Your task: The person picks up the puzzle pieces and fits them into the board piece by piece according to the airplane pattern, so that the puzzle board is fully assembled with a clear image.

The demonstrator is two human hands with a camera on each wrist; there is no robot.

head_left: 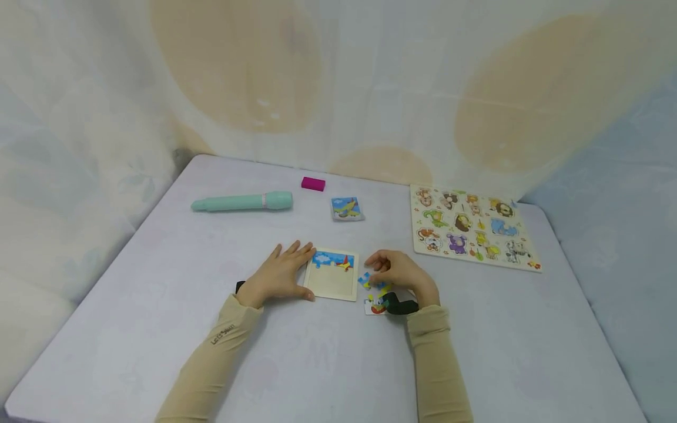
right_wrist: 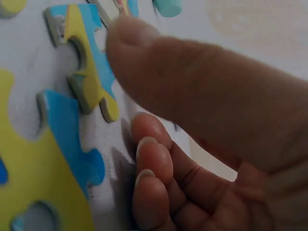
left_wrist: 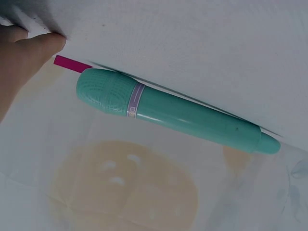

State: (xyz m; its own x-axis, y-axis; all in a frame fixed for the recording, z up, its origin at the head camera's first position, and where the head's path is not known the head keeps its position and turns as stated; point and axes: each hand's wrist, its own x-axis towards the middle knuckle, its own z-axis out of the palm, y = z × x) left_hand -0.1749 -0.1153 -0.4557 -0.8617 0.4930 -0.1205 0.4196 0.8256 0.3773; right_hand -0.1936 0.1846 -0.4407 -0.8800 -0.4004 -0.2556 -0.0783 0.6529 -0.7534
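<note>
My left hand lies with fingers spread at the left edge of a small wooden puzzle tray. Along the tray's top sit joined jigsaw pieces showing blue sky and a red and yellow shape. Just right of the tray, my right hand hovers over loose jigsaw pieces, its thumb and bent fingers apart. In the right wrist view the thumb is beside a blue and yellow jigsaw piece; nothing shows between thumb and fingers. Another yellow and blue piece lies nearer. The hand and wrist strap partly hide the pieces.
A mint-green toy microphone lies at the back left. Behind the tray are a magenta block and a small wrapped picture puzzle. An animal puzzle board lies at the back right, near the hanging cloth.
</note>
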